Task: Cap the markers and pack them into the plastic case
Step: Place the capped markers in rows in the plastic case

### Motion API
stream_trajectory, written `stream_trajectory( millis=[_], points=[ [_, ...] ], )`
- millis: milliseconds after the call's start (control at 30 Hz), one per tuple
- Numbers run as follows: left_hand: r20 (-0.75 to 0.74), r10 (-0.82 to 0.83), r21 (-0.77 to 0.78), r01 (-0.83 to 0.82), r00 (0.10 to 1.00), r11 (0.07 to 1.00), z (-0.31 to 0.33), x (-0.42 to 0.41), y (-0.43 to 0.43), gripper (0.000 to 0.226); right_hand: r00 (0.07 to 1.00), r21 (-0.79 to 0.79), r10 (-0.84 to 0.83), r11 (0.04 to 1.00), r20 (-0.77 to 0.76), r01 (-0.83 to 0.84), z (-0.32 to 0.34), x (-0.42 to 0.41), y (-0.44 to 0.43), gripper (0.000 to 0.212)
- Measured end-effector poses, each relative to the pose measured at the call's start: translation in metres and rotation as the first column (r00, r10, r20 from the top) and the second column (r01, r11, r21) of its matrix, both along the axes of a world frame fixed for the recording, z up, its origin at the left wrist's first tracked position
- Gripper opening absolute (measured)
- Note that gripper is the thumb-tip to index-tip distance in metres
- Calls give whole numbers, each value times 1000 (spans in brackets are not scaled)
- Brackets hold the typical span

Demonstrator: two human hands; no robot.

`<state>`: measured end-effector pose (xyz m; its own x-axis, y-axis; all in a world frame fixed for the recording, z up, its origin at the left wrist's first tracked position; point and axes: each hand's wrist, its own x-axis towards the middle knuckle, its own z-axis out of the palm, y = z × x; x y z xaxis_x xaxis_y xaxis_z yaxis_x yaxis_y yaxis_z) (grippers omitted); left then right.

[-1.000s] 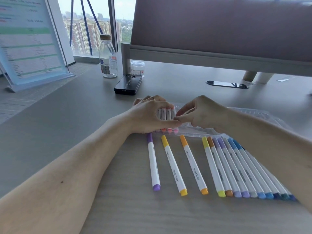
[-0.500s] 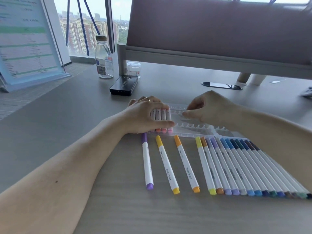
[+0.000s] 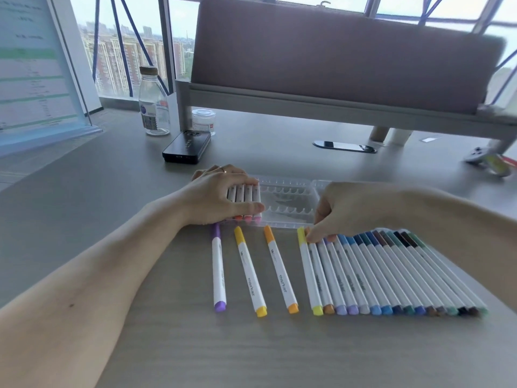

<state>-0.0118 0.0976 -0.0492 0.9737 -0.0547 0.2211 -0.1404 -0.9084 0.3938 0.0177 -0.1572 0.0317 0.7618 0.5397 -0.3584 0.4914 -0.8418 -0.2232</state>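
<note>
The clear plastic case [image 3: 291,203] lies open on the desk. Several pink and red capped markers [image 3: 247,196] sit in its left slots. My left hand [image 3: 212,197] wraps over them, thumb along their near ends and fingers over the far ends. In front lie a purple marker [image 3: 219,273], a yellow marker [image 3: 249,271] and an orange marker [image 3: 280,270], apart from each other. To their right is a tight row of several capped markers [image 3: 391,275]. My right hand [image 3: 349,208] pinches the far end of the pale orange marker [image 3: 321,278] in that row.
A black device [image 3: 187,147], a glass bottle [image 3: 154,105] and a small jar [image 3: 203,120] stand behind the case. A dark oval desk grommet [image 3: 344,146] lies at the back, below the partition [image 3: 335,60]. A sign stand [image 3: 33,79] is at the left, a controller [image 3: 475,155] far right.
My right hand has left the case and dropped to the far ends of the marker row. My left hand has stayed on the packed markers. The camera has tilted up slightly.
</note>
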Motion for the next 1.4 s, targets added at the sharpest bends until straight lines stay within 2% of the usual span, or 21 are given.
stream_trajectory(
  millis=[267,633,733,967,1100,1233,1400],
  points=[
    [-11,-6,-11,6,1000,1000,0,1,0,90,999,-30,-13,999,40,14,-5,-2,4,35],
    [-20,-9,-10,9,1000,1000,2,-1,0,93,1000,-29,-18,999,13,18,-9,-10,13,39],
    [-30,-7,-16,7,1000,1000,0,0,1,93,999,-8,-31,999,19,31,-11,-10,15,36],
    [-38,-3,-4,3,999,1000,0,1,2,94,990,114,-95,988,-101,106,-4,-8,20,29],
    [-43,-10,-20,9,999,1000,1,2,4,95,950,291,-193,920,-245,262,0,2,23,25],
    [-48,-11,-3,11,999,1000,4,0,12,95,911,455,-254,802,-324,385,1,14,27,21],
    [-25,2,18,-1,1000,1000,8,-2,18,91,863,585,-192,665,-467,464,-4,30,30,15]
  ],
)
